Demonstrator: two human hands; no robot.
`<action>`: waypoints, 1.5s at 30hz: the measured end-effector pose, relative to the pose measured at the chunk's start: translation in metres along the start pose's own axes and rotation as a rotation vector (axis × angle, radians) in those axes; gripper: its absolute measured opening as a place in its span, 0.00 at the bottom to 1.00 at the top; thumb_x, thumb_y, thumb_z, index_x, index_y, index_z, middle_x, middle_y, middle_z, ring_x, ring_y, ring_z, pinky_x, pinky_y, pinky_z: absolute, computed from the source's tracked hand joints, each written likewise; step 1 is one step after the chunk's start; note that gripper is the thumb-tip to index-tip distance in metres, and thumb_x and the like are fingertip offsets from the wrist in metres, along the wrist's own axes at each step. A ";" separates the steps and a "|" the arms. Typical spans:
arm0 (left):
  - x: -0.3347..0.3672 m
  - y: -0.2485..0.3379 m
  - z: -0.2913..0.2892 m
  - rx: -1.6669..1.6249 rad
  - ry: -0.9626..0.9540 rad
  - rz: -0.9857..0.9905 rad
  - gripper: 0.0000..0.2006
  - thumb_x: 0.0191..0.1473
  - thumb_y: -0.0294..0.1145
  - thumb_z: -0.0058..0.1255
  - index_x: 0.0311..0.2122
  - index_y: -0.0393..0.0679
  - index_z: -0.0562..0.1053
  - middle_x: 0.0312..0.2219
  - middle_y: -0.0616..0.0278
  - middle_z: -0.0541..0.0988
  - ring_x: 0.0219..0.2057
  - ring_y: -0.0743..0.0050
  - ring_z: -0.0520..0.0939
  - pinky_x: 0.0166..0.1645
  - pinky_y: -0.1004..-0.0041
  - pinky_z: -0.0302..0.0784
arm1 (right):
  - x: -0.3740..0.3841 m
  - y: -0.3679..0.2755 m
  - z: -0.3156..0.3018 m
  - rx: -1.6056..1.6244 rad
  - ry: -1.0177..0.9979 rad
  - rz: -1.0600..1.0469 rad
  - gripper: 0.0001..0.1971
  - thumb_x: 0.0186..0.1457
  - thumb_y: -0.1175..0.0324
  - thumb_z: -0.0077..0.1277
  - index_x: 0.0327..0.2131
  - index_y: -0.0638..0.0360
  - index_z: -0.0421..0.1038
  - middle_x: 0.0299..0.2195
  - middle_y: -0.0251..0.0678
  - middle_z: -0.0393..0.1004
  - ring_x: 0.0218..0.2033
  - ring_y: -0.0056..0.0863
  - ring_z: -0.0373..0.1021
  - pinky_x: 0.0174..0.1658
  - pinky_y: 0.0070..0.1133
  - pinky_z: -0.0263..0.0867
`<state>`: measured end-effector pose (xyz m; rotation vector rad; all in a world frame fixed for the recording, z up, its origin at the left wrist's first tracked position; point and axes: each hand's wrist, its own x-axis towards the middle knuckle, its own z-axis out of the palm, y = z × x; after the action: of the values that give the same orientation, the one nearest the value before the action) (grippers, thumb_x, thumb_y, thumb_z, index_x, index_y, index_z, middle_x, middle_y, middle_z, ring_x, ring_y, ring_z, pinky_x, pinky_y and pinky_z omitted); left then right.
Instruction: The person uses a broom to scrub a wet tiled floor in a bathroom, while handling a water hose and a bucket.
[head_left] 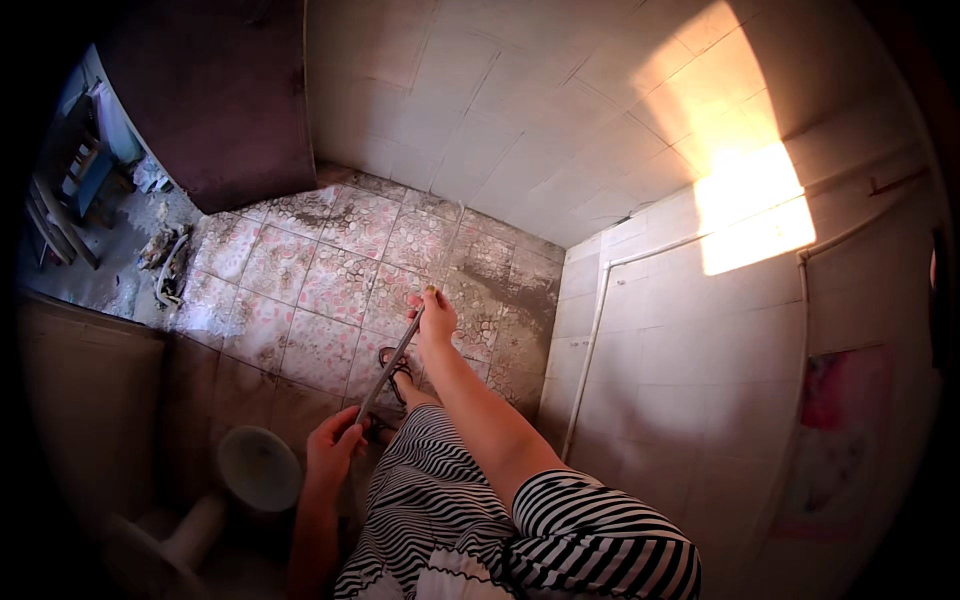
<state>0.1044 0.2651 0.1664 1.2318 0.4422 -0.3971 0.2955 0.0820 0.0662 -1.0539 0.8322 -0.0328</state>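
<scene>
A thin grey hose (392, 368) runs slantwise between my two hands, rising from lower left to upper right. My left hand (333, 447) is closed round its nearer part, at the lower middle of the view. Farther out, my right hand (434, 320) grips the hose close to its far end, with the arm stretched over the floor. From that end a faint pale streak (450, 240) reaches toward the base of the wall; I cannot tell for sure whether it is water. Beneath lies the patterned tile floor (335, 275), dirty and dark in patches.
A dark door (215, 100) stands ajar at the far left, with a chair (90, 180) and clutter beyond it. A pale round basin (258, 468) is at lower left. White pipes (590, 350) run along the tiled right wall (680, 330). My sandalled foot (398, 365) is below the hose.
</scene>
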 end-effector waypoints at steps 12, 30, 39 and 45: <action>-0.035 0.025 -0.019 0.044 0.119 0.022 0.15 0.51 0.24 0.44 0.45 0.35 0.67 0.30 0.63 0.77 0.22 0.86 0.71 0.24 0.85 0.67 | -0.033 -0.022 0.043 -0.327 -0.406 0.249 0.13 0.53 0.62 0.46 0.39 0.59 0.66 0.26 0.37 0.74 0.14 0.18 0.64 0.15 0.15 0.58; -0.053 0.012 -0.023 0.116 0.021 -0.065 0.16 0.50 0.25 0.46 0.45 0.37 0.68 0.23 0.66 0.75 0.18 0.88 0.69 0.22 0.86 0.64 | -0.036 -0.068 0.008 -0.174 -0.219 -0.051 0.12 0.54 0.65 0.44 0.39 0.62 0.63 0.25 0.40 0.73 0.15 0.22 0.66 0.15 0.17 0.62; -0.049 -0.001 -0.010 0.164 -0.115 -0.083 0.13 0.50 0.27 0.47 0.42 0.35 0.70 0.22 0.67 0.74 0.17 0.88 0.68 0.20 0.84 0.63 | -0.017 -0.072 -0.089 0.066 0.119 -0.022 0.07 0.55 0.67 0.39 0.33 0.61 0.61 0.24 0.43 0.72 0.14 0.28 0.64 0.14 0.22 0.62; -0.048 -0.001 -0.008 0.175 -0.096 -0.087 0.13 0.50 0.27 0.47 0.41 0.36 0.71 0.21 0.67 0.74 0.16 0.89 0.66 0.19 0.86 0.61 | -0.017 -0.067 -0.127 0.022 0.168 0.073 0.06 0.56 0.67 0.38 0.31 0.59 0.62 0.23 0.42 0.72 0.14 0.26 0.65 0.15 0.21 0.62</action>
<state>0.0627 0.2747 0.1886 1.3594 0.3861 -0.5766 0.2286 -0.0421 0.0990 -1.0091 1.0204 -0.0692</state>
